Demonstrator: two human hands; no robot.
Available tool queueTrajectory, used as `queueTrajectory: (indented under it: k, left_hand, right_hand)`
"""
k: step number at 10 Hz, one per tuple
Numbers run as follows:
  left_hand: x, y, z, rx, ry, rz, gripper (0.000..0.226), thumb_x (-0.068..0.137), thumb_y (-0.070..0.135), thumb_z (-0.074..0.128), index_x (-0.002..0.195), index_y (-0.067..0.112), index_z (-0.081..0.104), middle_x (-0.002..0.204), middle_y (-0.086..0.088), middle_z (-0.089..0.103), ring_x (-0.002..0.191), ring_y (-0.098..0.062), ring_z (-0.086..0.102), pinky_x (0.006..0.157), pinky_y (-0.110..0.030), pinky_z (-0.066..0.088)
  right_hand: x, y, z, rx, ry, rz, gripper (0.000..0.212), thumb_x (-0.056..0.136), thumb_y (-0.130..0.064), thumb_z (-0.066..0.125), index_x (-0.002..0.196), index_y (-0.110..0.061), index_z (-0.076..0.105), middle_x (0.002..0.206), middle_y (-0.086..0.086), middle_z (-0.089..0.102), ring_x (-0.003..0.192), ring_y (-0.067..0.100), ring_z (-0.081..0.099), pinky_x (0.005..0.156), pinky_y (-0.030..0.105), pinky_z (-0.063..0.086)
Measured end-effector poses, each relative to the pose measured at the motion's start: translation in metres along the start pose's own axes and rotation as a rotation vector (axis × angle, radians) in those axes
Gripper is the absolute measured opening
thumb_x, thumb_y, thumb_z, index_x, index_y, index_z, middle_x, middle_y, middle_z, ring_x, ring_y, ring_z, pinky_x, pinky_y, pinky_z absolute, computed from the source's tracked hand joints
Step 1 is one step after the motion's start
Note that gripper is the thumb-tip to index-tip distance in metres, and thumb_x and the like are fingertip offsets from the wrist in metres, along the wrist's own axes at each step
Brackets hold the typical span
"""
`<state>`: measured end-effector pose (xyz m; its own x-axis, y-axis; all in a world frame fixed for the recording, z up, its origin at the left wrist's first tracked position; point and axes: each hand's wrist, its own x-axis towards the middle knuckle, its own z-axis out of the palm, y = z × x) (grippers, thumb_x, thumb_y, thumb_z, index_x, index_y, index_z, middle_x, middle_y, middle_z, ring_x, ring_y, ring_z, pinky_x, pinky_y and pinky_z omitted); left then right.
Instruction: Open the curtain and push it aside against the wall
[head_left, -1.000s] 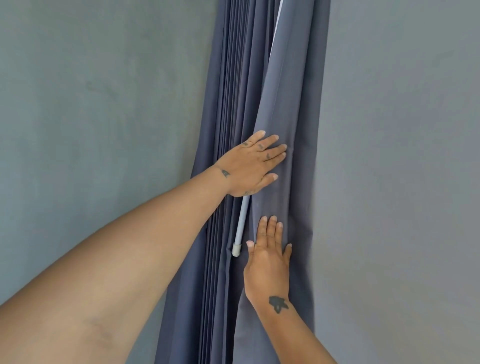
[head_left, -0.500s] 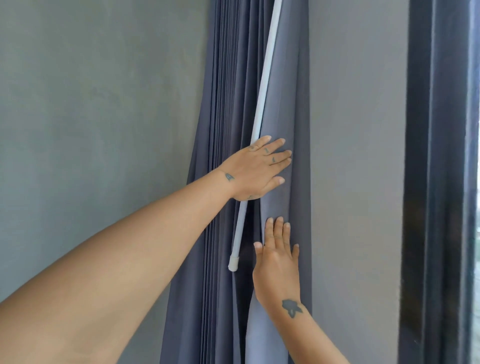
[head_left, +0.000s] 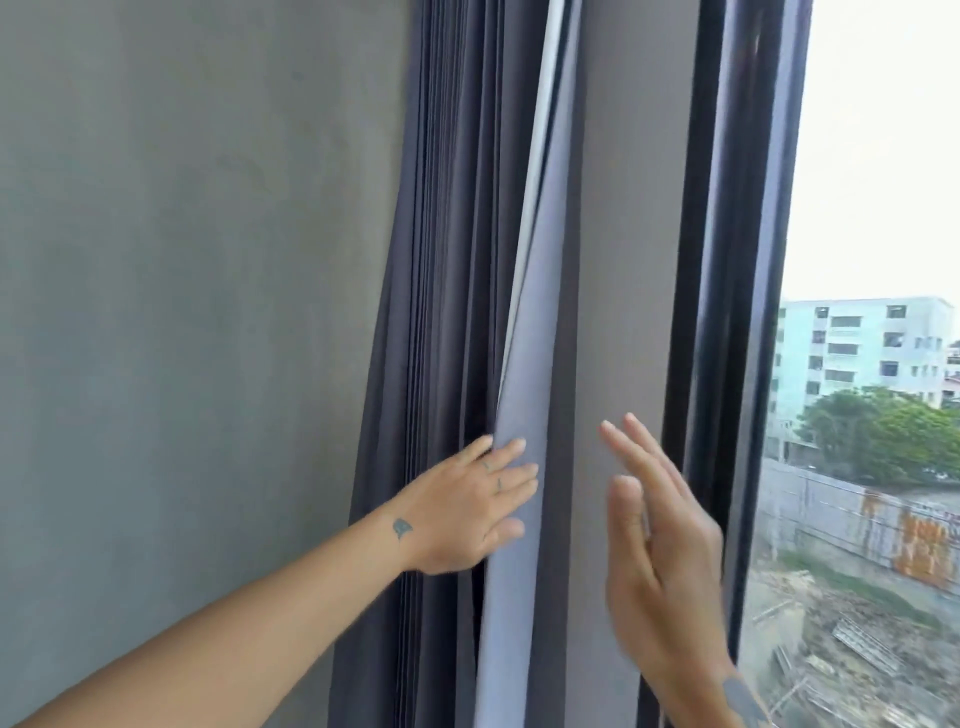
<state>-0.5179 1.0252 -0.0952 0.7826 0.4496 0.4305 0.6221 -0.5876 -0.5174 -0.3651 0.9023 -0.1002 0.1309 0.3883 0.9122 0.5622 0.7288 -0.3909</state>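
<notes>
The grey-blue curtain hangs bunched in tight pleats in the corner between the left wall and the narrow wall strip beside the window. A white pull rod runs down its leading edge, mostly hidden by a lighter fold. My left hand lies flat with fingers spread, pressing that front fold toward the pleats. My right hand hovers to the right in front of the wall strip, fingers apart, clear of the fabric and holding nothing.
A dark window frame stands at the right, with glass showing bright sky, buildings, trees and a construction yard outside. Plain grey wall fills the left half.
My right hand has lifted off the curtain and moved right, away from the fabric. The view has swung right, bringing the window and outdoors into sight. The rod's lower end is now covered.
</notes>
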Motion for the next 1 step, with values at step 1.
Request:
queueTrajectory:
  k: [1]
  left_hand:
    - [-0.0559, 0.0701, 0.0431, -0.116, -0.272, 0.112, 0.054, 0.097, 0.042, 0.033, 0.141, 0.011, 0.035, 0.152, -0.002, 0.033, 0.145, -0.021, 0.011, 0.117, -0.042, 0.009]
  right_hand:
    - [0.0129, -0.0451, -0.0620, 0.285, 0.058, -0.118, 0.031, 0.088, -0.034, 0.036, 0.104, -0.026, 0.062, 0.113, -0.012, 0.065, 0.111, 0.010, 0.055, 0.091, 0.030, 0.045]
